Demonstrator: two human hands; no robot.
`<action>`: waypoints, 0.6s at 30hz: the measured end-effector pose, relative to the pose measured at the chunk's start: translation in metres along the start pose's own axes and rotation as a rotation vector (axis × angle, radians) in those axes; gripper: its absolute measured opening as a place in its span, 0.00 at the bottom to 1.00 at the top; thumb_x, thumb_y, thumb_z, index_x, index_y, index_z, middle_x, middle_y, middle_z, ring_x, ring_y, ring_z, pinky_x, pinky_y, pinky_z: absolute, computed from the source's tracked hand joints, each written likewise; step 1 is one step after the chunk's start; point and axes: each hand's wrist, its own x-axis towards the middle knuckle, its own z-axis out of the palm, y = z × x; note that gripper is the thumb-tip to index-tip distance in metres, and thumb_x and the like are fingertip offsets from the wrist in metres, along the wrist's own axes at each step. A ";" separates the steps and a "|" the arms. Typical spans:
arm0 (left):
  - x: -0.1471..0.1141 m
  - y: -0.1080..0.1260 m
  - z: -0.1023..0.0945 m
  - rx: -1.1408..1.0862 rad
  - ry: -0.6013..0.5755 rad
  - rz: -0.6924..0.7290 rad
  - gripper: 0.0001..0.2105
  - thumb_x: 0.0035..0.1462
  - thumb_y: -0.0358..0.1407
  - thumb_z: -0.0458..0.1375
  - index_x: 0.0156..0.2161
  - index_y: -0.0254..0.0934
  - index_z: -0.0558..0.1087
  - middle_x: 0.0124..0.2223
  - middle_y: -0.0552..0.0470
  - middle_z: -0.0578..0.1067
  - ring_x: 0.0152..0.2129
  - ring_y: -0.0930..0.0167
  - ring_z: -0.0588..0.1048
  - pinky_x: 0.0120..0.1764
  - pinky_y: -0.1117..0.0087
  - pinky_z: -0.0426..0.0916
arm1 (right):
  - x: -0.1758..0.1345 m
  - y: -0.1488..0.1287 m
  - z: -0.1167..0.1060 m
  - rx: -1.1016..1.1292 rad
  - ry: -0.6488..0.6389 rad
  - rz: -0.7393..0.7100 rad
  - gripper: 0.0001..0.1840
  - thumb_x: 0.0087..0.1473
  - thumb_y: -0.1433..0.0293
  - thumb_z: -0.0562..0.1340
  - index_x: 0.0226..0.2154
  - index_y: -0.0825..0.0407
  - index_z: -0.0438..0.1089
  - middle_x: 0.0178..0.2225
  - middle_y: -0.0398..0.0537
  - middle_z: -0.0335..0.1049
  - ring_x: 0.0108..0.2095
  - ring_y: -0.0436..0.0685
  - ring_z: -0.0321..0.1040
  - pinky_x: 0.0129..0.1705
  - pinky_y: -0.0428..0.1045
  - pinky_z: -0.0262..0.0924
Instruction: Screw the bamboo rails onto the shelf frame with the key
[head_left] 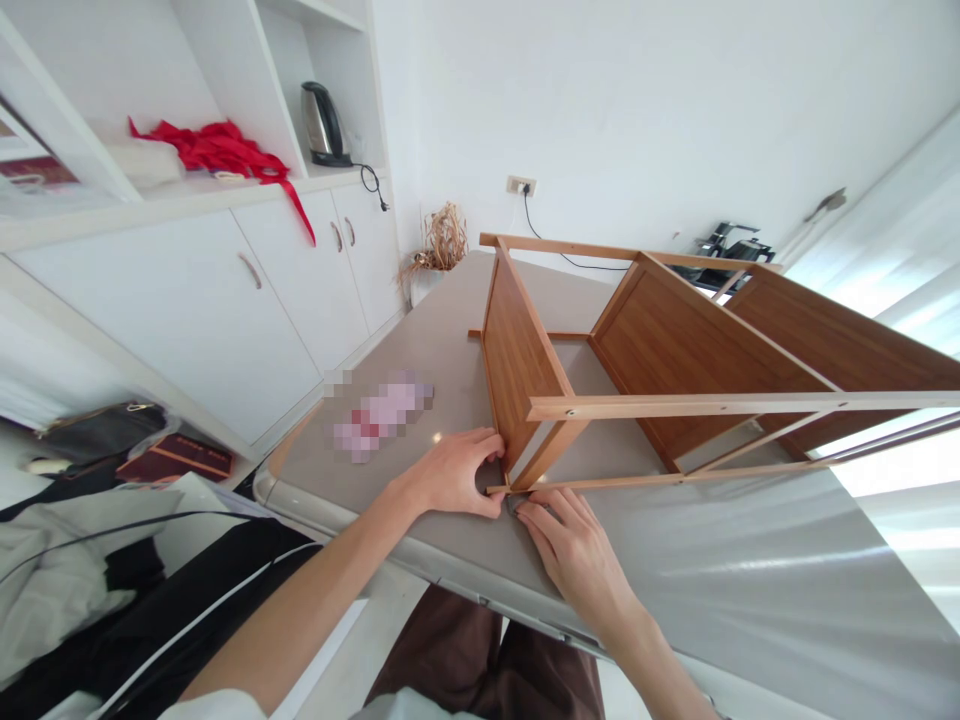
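Observation:
A brown wooden shelf unit (757, 403) with several panels lies on its side on the grey table (442, 340). My left hand (457, 470) grips its near lower corner, with the thumb and fingers closed around the end of the frame. Close beside it, my right hand (570, 540) pinches something small and greyish against the outer side of the bottom rail. The fingers mostly hide that small piece, so I cannot make out its kind.
A pixelated pinkish item (382, 412) lies on the table to the left. White cabinets (180, 300) hold an electric kettle (324, 125) and a red ribbon (225, 150). Behind the shelf unit stands a black appliance (731, 250). Clothes and a bag (105, 430) are at lower left.

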 end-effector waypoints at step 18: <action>0.001 -0.003 0.003 0.014 -0.021 -0.010 0.17 0.43 0.38 0.63 0.38 0.41 0.63 0.38 0.53 0.72 0.34 0.67 0.71 0.36 0.68 0.66 | 0.001 -0.001 -0.003 -0.028 -0.029 -0.032 0.11 0.65 0.75 0.56 0.40 0.51 0.73 0.36 0.50 0.68 0.39 0.56 0.65 0.41 0.51 0.64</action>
